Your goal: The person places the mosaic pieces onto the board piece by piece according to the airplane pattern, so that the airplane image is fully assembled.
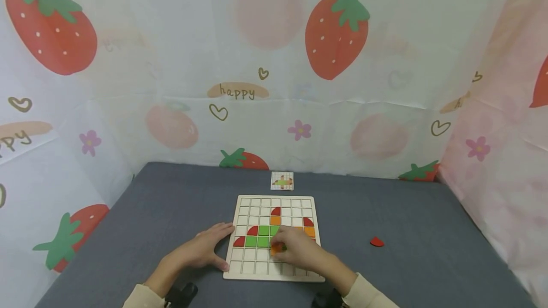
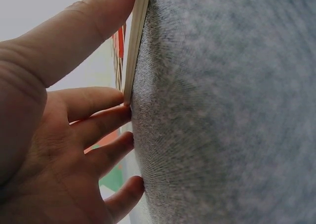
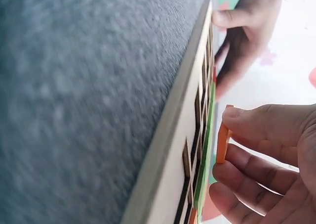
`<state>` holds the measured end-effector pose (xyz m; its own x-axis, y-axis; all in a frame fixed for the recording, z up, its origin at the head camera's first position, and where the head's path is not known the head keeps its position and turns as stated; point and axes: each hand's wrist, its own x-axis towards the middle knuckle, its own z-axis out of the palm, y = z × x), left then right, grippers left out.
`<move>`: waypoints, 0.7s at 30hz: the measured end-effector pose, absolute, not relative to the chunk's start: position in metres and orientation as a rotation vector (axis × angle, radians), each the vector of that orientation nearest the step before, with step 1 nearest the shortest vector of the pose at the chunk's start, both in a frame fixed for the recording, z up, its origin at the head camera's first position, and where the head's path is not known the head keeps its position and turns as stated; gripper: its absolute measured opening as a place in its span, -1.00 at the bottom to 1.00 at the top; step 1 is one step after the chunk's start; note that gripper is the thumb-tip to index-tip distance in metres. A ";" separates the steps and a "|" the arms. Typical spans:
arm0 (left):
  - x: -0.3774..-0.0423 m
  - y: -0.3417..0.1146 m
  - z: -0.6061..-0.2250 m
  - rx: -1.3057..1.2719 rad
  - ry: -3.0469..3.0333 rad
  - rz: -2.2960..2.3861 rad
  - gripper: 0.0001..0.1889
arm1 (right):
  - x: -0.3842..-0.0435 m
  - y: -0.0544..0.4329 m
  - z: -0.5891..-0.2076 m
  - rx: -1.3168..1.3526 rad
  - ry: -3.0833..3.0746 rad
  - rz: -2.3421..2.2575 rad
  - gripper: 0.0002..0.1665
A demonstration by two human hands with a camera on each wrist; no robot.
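A pale wooden grid board [image 1: 257, 268] lies on the grey cloth, with green and orange squares and red quarter-round pieces in several of its cells. My left hand [image 1: 201, 247] rests at the board's left side, fingers fairly straight, thumb near the lower left corner. In the left wrist view, the thumb and fingertips touch the board's edge [image 2: 134, 51]. Over the lower middle of the board, my right hand [image 1: 301, 248] pinches an orange square tile [image 3: 223, 141] between thumb and fingers. The right wrist view shows this tile held on edge, just off the board. The right hand hides some cells.
A small picture card [image 1: 281, 181] with a coloured grid pattern lies behind the board. One loose red quarter-round piece [image 1: 376, 242] lies on the cloth [image 1: 419, 251] to the right. A strawberry-print curtain [image 1: 274, 61] stands behind and at both sides of the table.
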<state>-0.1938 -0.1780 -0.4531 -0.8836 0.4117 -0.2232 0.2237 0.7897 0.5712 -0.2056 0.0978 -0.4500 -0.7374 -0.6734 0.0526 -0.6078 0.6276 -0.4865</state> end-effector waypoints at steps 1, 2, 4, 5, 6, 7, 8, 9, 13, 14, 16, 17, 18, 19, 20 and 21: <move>-0.194 -0.178 -0.453 0.491 2.643 0.781 0.03 | -0.205 0.097 -0.451 -1.084 2.718 -0.720 -0.78; -0.194 -0.178 -0.453 0.496 2.643 0.780 0.03 | -0.205 0.096 -0.451 -1.087 2.720 -0.707 -0.79; -0.194 -0.178 -0.454 0.499 2.642 0.781 0.03 | -0.204 0.094 -0.453 -1.099 2.727 -0.681 -0.80; -0.194 -0.178 -0.454 0.500 2.642 0.780 0.03 | -0.204 0.094 -0.454 -1.108 2.731 -0.672 -0.81; -0.194 -0.178 -0.454 0.500 2.642 0.776 0.03 | -0.204 0.093 -0.454 -1.112 2.732 -0.664 -0.82; -0.194 -0.178 -0.454 0.497 2.642 0.778 0.03 | -0.203 0.093 -0.454 -1.117 2.737 -0.652 -0.82; -0.194 -0.178 -0.454 0.495 2.642 0.781 0.03 | -0.203 0.093 -0.454 -1.118 2.742 -0.641 -0.82; -0.194 -0.178 -0.454 0.496 2.642 0.780 0.03 | -0.203 0.093 -0.454 -1.122 2.745 -0.635 -0.82; -0.194 -0.179 -0.453 0.524 2.647 0.783 0.02 | -0.203 0.092 -0.454 -1.118 2.754 -0.616 -0.82; -0.194 -0.179 -0.453 0.530 2.647 0.784 0.02 | -0.202 0.092 -0.453 -1.119 2.757 -0.609 -0.81; -0.194 -0.179 -0.453 0.538 2.647 0.786 0.02 | -0.202 0.092 -0.453 -1.121 2.759 -0.601 -0.81; -0.194 -0.179 -0.454 0.535 2.645 0.787 0.03 | -0.202 0.092 -0.453 -1.129 2.760 -0.595 -0.81; -0.194 -0.179 -0.454 0.528 2.642 0.789 0.03 | -0.202 0.092 -0.452 -1.136 2.760 -0.590 -0.81; -0.194 -0.179 -0.454 0.518 2.640 0.787 0.03 | -0.202 0.092 -0.452 -1.142 2.760 -0.585 -0.81; -0.195 -0.179 -0.455 0.510 2.637 0.787 0.03 | -0.201 0.092 -0.452 -1.151 2.761 -0.582 -0.81; -0.196 -0.179 -0.455 0.502 2.634 0.786 0.03 | -0.201 0.092 -0.452 -1.160 2.762 -0.578 -0.81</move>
